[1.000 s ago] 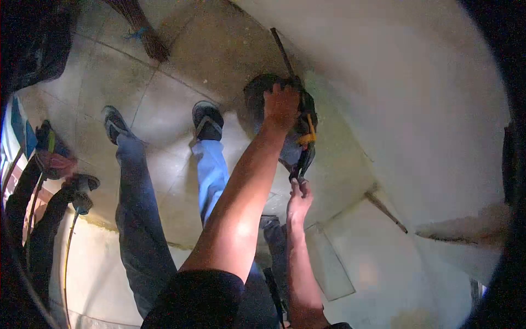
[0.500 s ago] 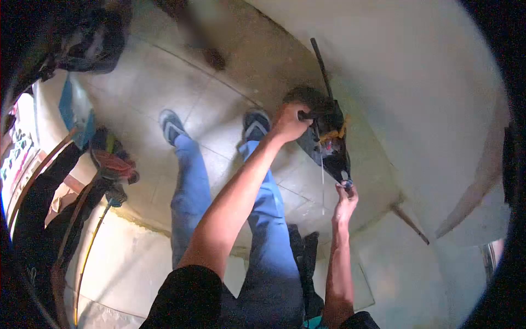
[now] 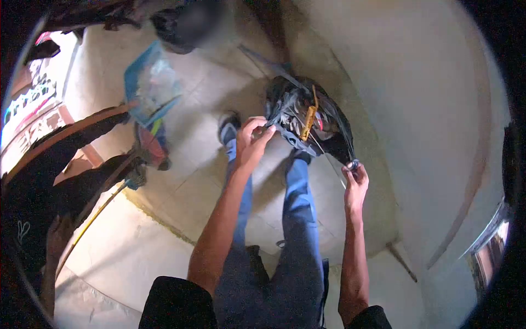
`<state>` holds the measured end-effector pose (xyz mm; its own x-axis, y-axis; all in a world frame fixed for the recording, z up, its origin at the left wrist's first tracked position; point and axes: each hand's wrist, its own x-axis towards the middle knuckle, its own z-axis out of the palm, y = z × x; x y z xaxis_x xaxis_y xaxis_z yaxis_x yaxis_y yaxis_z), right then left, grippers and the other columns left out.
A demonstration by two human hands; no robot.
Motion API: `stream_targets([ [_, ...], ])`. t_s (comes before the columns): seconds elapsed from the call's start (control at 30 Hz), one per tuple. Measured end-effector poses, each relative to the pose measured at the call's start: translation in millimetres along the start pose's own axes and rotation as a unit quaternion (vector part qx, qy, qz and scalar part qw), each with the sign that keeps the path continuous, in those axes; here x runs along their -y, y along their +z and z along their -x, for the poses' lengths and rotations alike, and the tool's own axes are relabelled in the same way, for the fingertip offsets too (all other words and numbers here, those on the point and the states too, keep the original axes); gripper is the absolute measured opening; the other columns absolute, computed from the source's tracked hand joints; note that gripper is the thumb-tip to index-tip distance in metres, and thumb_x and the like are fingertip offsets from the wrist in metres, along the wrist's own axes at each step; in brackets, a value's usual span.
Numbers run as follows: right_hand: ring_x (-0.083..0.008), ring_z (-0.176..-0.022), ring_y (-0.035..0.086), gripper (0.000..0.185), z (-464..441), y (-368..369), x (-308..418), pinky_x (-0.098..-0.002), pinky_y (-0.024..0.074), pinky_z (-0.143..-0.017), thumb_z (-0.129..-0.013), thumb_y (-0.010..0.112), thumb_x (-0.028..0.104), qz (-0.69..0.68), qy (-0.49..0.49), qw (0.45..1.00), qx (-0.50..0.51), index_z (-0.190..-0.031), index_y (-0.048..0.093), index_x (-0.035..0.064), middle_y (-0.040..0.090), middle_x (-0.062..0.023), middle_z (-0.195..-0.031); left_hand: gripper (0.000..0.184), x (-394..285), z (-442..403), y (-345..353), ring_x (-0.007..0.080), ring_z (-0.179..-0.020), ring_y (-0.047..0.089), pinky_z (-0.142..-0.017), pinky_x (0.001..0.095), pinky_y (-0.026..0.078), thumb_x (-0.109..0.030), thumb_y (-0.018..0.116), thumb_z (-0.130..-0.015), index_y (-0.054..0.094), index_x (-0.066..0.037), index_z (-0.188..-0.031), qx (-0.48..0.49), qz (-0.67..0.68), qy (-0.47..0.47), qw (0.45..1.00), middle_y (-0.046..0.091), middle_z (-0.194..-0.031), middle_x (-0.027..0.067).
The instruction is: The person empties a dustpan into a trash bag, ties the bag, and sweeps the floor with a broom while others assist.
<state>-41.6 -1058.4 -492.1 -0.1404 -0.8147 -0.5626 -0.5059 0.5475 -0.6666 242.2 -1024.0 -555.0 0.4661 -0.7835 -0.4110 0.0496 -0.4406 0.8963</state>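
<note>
A black plastic bag hangs open between my two hands, with mixed rubbish showing inside. My left hand pinches the bag's rim on the left side. On the right, my right hand grips a bunched edge of the same bag. Among the contents lies a yellow-orange item, and a thin pale stick pokes out between the hands. A dark flat strip reaches up and left from the bag's far edge.
To the left a blue dustpan with a long handle leans near another person's dark-clothed arm. A yellow pole stands by the wall. A dark bag lies at the top. The wall curves along the right.
The view has swung left. My left hand has moved from the bag's far side to its near left rim, and the bag's mouth is spread wider. My right hand keeps its grip.
</note>
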Motion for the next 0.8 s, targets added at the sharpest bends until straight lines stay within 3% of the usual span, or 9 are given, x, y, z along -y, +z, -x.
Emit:
stream_targets([
  [0.13,-0.0125,-0.081,0.052,0.017,14,-4,32,-0.0285,0.0436,-0.077,-0.082,0.063,0.012,-0.065,-0.040,0.997,0.027,-0.093,0.057,0.0004,0.057,-0.0049,-0.090,0.022,-33,44,-23,0.0128,-0.072,0.049,-0.066,0.0261,0.042,-0.013,0.074,-0.076,0.061,0.000,-0.087,-0.106,0.010,-0.023,0.994,0.060,-0.088,0.0053],
  [0.33,-0.0138,-0.082,0.056,0.027,0,-16,32,-0.0281,0.0453,-0.079,-0.083,0.062,0.006,0.027,-0.046,0.995,0.089,-0.107,0.054,-0.0031,0.058,-0.0070,-0.093,0.023,-27,56,4,0.0098,-0.066,0.047,-0.059,0.0260,0.040,-0.018,0.073,-0.079,0.061,-0.002,-0.089,-0.159,0.015,-0.045,0.986,0.053,-0.075,0.0023],
  [0.4,-0.0162,-0.089,0.057,0.035,-7,-12,21,-0.0304,0.0454,-0.082,-0.082,0.066,0.011,0.023,-0.021,0.996,0.081,-0.111,0.053,-0.0049,0.060,-0.0088,-0.097,0.025,-41,55,5,0.0102,-0.066,0.049,-0.059,0.0271,0.041,-0.021,0.073,-0.080,0.061,-0.001,-0.089,-0.187,0.036,-0.104,0.976,0.054,-0.074,0.0028],
  [0.43,-0.0188,-0.092,0.057,0.038,-16,-16,9,-0.0324,0.0452,-0.082,-0.080,0.067,0.013,0.069,-0.013,0.992,0.105,-0.111,0.054,-0.0046,0.060,-0.0109,-0.098,0.026,-5,53,7,0.0104,-0.075,0.055,-0.069,0.0251,0.042,-0.021,0.070,-0.082,0.061,0.000,-0.095,-0.157,-0.011,-0.109,0.981,0.061,-0.078,0.0025],
  [0.5,-0.0261,-0.096,0.055,0.039,-19,-17,-8,-0.0369,0.0440,-0.083,-0.076,0.069,0.017,0.127,-0.065,0.974,0.174,-0.108,0.057,-0.0026,0.058,-0.0155,-0.101,0.030,24,66,14,0.0119,-0.070,0.055,-0.067,0.0269,0.044,-0.023,0.072,-0.081,0.061,-0.001,-0.098,-0.205,-0.072,-0.075,0.973,0.061,-0.075,0.0036],
  [0.57,-0.0268,-0.094,0.054,0.037,18,-5,1,-0.0371,0.0440,-0.081,-0.075,0.069,0.016,0.194,-0.121,0.958,0.171,-0.106,0.058,-0.0022,0.058,-0.0157,-0.100,0.034,54,84,-6,0.0134,-0.065,0.055,-0.065,0.0287,0.046,-0.025,0.073,-0.080,0.060,-0.002,-0.101,-0.245,-0.123,-0.030,0.961,0.060,-0.072,0.0047],
  [0.63,-0.0276,-0.093,0.054,0.035,25,21,24,-0.0374,0.0440,-0.080,-0.075,0.069,0.016,0.262,-0.179,0.934,0.162,-0.104,0.059,-0.0018,0.057,-0.0159,-0.100,0.043,66,76,-31,0.0163,-0.072,0.058,-0.068,0.0282,0.047,-0.025,0.074,-0.078,0.056,-0.001,-0.109,-0.185,0.087,-0.134,0.970,0.062,-0.077,0.0078],
  [0.77,-0.0269,-0.087,0.054,0.036,26,23,6,-0.0369,0.0439,-0.079,-0.074,0.070,0.016,0.150,-0.085,0.972,0.157,-0.103,0.058,-0.0013,0.056,-0.0139,-0.096,0.046,66,84,-25,0.0176,-0.084,0.058,-0.068,0.0287,0.047,-0.022,0.074,-0.078,0.053,0.000,-0.111,-0.173,0.017,-0.088,0.981,0.061,-0.095,0.0120],
  [0.8,-0.0269,-0.085,0.053,0.035,25,23,6,-0.0366,0.0438,-0.078,-0.073,0.070,0.016,0.136,-0.059,0.975,0.167,-0.102,0.058,-0.0008,0.056,-0.0137,-0.095,0.044,67,83,-21,0.0199,-0.091,0.057,-0.071,0.0301,0.047,-0.021,0.074,-0.077,0.053,0.000,-0.110,-0.214,-0.013,-0.022,0.977,0.059,-0.103,0.0138],
])
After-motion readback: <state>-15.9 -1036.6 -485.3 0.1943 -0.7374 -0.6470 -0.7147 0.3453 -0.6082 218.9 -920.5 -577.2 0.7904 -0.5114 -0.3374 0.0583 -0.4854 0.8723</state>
